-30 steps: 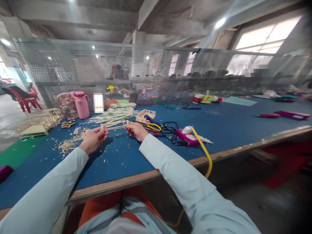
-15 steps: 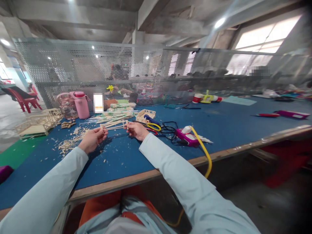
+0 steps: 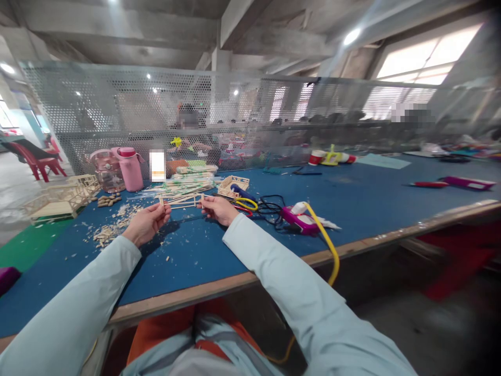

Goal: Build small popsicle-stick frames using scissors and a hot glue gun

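A small frame of thin wooden sticks (image 3: 183,204) is held level above the blue table, stretched between my two hands. My left hand (image 3: 151,222) pinches its left end between thumb and fingers. At the opposite end, my right hand (image 3: 219,210) grips an upright of the frame, fingers closed on it. Just behind lie long wooden sticks in green-printed wrappers (image 3: 191,180). A small stick-built tray (image 3: 230,184) holds part of a dark blue tool (image 3: 242,191) near my right hand. Yellow-handled pliers or scissors (image 3: 248,203) lie beside it.
Wood scraps (image 3: 111,230) and peanuts (image 3: 108,200) lie left, near a larger stick model (image 3: 58,198), a pink bottle (image 3: 130,169) and a clear jug (image 3: 107,172). A purple power strip (image 3: 299,220) with a yellow cable (image 3: 326,243) sits right. A perforated metal screen (image 3: 136,104) stands behind.
Both hands and the stick frame have shifted very slightly to the left. The grip at each end stays the same, and nothing else on the table has moved.
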### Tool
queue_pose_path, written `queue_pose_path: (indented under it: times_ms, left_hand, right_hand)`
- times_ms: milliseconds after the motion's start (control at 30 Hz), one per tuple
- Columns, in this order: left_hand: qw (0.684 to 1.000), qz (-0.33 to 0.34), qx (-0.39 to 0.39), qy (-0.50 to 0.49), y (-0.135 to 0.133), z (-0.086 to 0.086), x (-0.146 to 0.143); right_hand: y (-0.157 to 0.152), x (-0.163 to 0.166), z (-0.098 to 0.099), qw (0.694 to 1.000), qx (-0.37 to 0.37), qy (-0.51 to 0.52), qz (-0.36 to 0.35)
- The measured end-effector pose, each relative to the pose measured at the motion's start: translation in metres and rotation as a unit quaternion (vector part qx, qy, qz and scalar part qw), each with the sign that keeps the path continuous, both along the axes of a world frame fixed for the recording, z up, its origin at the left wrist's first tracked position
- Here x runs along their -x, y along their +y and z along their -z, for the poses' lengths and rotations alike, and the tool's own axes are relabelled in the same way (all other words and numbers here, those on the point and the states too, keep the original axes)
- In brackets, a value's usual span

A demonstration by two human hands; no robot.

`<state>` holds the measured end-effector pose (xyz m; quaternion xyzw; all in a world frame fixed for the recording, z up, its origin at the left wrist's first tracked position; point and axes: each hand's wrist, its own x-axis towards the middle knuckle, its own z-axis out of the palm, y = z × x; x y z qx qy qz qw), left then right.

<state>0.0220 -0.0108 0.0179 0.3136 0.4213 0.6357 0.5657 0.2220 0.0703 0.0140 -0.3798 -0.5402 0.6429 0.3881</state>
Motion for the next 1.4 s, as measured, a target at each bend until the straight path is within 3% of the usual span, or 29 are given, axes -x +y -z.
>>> queue_pose_path:
  times_ms: [900, 1100, 1400]
  left_hand:
    - [0.998, 0.055, -0.017, -0.017, -0.005, -0.004, 0.002]
    - [1.000, 0.020, -0.016, -0.011, -0.004, -0.006, 0.001]
    - [0.994, -0.038, 0.022, 0.096, 0.002, 0.004, 0.004]
  right_hand:
    - [-0.001, 0.000, -0.002, 0.999, 0.000, 0.046, -0.006]
    - [-0.001, 0.000, -0.002, 0.999, 0.001, 0.047, -0.004]
    - [-0.002, -0.001, -0.004, 0.999, 0.009, 0.036, -0.014]
